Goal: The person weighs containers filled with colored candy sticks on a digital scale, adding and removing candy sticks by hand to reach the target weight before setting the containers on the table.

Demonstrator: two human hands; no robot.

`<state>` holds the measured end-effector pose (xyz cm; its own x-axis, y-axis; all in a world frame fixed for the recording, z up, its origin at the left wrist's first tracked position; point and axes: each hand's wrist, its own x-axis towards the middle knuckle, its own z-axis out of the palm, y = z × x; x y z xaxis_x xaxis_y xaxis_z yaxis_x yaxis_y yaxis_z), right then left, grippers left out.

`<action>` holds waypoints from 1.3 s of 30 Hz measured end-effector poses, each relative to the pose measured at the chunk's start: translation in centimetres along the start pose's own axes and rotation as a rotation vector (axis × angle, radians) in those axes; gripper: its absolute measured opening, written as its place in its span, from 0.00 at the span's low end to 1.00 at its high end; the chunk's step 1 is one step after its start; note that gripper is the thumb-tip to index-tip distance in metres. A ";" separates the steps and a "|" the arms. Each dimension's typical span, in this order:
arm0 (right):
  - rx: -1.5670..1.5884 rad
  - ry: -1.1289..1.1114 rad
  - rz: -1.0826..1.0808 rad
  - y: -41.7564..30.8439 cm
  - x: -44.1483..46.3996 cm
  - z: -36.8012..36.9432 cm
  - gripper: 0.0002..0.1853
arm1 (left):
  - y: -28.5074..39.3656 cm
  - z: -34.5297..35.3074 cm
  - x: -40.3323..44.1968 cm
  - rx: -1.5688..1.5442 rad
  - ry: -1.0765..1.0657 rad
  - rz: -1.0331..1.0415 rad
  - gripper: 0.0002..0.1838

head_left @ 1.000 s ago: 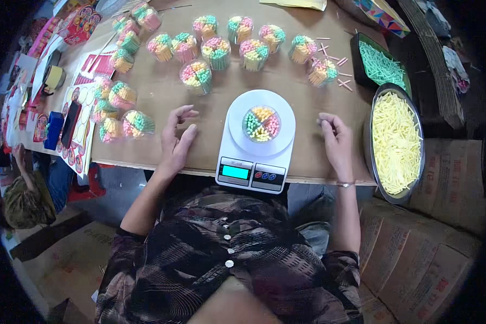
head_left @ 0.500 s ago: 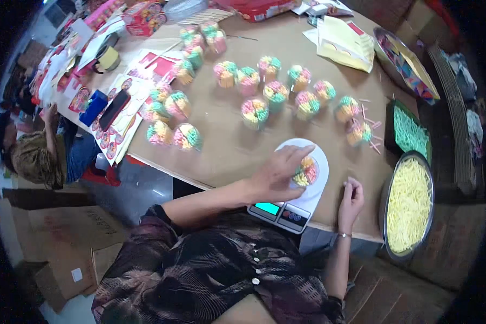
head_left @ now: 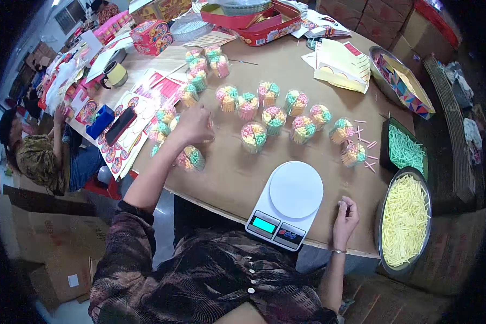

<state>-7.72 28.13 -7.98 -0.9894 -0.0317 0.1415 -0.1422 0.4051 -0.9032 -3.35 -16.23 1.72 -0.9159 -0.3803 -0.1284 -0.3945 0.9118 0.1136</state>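
My left hand (head_left: pixel 195 125) reaches over the cups at the left of the table, its fingers round a clear cup of coloured sticks (head_left: pixel 208 133) that it mostly hides. Just below it stands another filled cup (head_left: pixel 190 158). The white scale (head_left: pixel 296 189) bears nothing on its round plate, and its display glows green. My right hand (head_left: pixel 345 216) rests at the table's front edge, right of the scale, with fingers curled and nothing visible in them. Several filled cups (head_left: pixel 254 136) stand beyond the scale.
An oval bowl of yellow sticks (head_left: pixel 405 221) and a dark tray of green sticks (head_left: pixel 406 148) line the right edge. Loose pink sticks (head_left: pixel 368 144) lie beside the cups. Printed sheets (head_left: pixel 129 121), a blue object (head_left: pixel 100 121) and a seated person (head_left: pixel 38 156) are at the left.
The cup has left the scale and moved left with my left hand. My right hand's fingers have curled in. The view has swung left, showing more of the table's far side.
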 end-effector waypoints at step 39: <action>-0.014 -0.042 0.047 -0.1 -0.2 0.2 0.08 | 5.1 11.1 -13.6 -1.068 0.328 0.256 0.06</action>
<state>-7.55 27.94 -7.94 -0.9954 -0.0503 0.0819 -0.0955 0.4193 -0.9028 7.94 -4.67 -6.89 -0.8917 -0.3672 0.2645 0.0890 0.4309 0.8980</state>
